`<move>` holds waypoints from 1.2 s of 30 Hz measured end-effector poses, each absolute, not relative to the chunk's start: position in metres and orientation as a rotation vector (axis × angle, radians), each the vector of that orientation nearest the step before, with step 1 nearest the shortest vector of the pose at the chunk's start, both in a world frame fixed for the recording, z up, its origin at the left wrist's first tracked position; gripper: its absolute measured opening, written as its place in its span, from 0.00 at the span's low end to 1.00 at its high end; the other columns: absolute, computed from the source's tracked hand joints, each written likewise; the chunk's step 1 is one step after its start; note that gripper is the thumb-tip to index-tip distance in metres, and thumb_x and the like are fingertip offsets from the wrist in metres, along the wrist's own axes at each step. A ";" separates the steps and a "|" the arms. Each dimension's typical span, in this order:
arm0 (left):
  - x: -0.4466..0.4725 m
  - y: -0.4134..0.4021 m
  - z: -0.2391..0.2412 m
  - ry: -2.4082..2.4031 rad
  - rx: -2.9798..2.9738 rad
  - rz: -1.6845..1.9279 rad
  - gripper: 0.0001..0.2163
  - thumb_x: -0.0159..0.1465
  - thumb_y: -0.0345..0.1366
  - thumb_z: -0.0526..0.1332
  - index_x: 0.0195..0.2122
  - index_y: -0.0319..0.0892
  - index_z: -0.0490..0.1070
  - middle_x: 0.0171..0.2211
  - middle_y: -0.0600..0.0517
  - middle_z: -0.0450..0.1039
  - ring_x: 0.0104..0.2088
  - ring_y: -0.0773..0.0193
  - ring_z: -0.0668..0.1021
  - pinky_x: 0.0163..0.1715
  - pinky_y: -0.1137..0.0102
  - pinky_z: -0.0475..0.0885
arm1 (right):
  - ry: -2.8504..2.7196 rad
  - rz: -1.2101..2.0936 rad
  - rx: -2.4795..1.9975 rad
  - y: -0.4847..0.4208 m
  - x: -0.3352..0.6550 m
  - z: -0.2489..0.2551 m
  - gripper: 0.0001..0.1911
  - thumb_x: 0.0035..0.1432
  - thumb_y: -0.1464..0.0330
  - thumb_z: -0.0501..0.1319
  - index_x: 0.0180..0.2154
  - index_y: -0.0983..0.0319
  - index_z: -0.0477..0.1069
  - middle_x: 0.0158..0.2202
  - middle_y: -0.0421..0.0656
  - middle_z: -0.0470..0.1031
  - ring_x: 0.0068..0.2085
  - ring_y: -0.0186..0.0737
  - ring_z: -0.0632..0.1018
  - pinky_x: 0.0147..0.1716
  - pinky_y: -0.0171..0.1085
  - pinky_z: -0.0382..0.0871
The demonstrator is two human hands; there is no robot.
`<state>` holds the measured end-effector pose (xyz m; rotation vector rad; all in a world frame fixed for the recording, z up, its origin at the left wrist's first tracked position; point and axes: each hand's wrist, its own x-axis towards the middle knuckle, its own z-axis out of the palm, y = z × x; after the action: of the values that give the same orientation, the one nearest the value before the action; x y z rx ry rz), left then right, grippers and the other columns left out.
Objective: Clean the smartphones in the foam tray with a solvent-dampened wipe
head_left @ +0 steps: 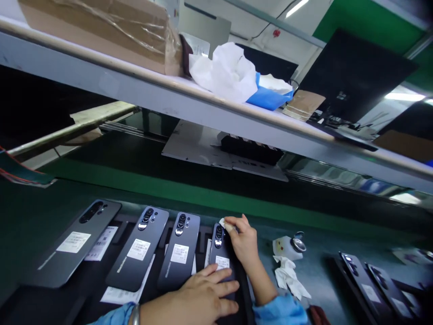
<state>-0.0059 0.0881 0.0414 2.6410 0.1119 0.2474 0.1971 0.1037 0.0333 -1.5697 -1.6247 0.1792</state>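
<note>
One phone point(220, 251), rightmost in the black tray point(244, 293), beneath a spread left hand point(203, 291); white wipe point(226, 225) pinched in the right hand point(245, 243) beside the camera lenses point(218, 231). Probably mid-wiping; calling next for light strokes there, without shifting the phone.

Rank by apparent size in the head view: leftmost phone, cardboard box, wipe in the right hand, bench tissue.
1. Cardboard box, though cut off
2. Leftmost phone
3. Bench tissue
4. Wipe, partly hidden by the right hand
</note>
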 end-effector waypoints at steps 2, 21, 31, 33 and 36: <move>-0.003 0.088 0.038 0.111 2.673 0.251 0.17 0.69 0.42 0.55 0.58 0.50 0.65 0.64 0.53 0.58 0.65 0.50 0.59 0.60 0.48 0.61 | -1.631 0.217 -1.564 0.099 0.196 0.031 0.05 0.61 0.66 0.61 0.38 0.54 0.76 0.37 0.36 0.77 0.38 0.37 0.76 0.62 0.56 0.48; -0.091 0.054 0.051 1.025 2.475 0.001 0.28 0.64 0.35 0.57 0.66 0.48 0.54 0.68 0.47 0.44 0.67 0.44 0.51 0.61 0.46 0.56 | -2.175 0.436 -1.297 0.160 0.074 0.068 0.13 0.56 0.78 0.62 0.37 0.54 0.76 0.33 0.36 0.76 0.39 0.37 0.73 0.62 0.54 0.46; -0.098 0.063 0.043 0.940 2.338 0.068 0.32 0.57 0.32 0.62 0.64 0.47 0.58 0.68 0.49 0.44 0.67 0.46 0.50 0.62 0.48 0.54 | -2.243 0.409 -1.243 0.131 0.088 0.060 0.14 0.55 0.79 0.59 0.39 0.56 0.74 0.34 0.36 0.76 0.38 0.36 0.73 0.63 0.52 0.43; -0.097 0.064 0.040 0.945 2.346 0.067 0.33 0.58 0.31 0.62 0.65 0.49 0.57 0.68 0.50 0.44 0.67 0.46 0.51 0.62 0.47 0.54 | -2.315 0.454 -1.230 0.144 0.077 0.066 0.16 0.53 0.81 0.59 0.38 0.57 0.74 0.33 0.36 0.77 0.38 0.36 0.73 0.63 0.50 0.45; -0.096 0.066 0.041 0.943 2.360 -0.004 0.33 0.58 0.30 0.61 0.65 0.49 0.55 0.68 0.51 0.42 0.67 0.46 0.50 0.62 0.47 0.55 | -2.339 0.511 -1.331 0.169 0.074 0.078 0.16 0.52 0.82 0.59 0.37 0.57 0.74 0.33 0.35 0.77 0.38 0.35 0.72 0.62 0.48 0.49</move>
<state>-0.0963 0.0662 0.0411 2.3601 0.9434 -0.0038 0.0743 0.1687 0.0785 -1.3310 -2.3392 0.5111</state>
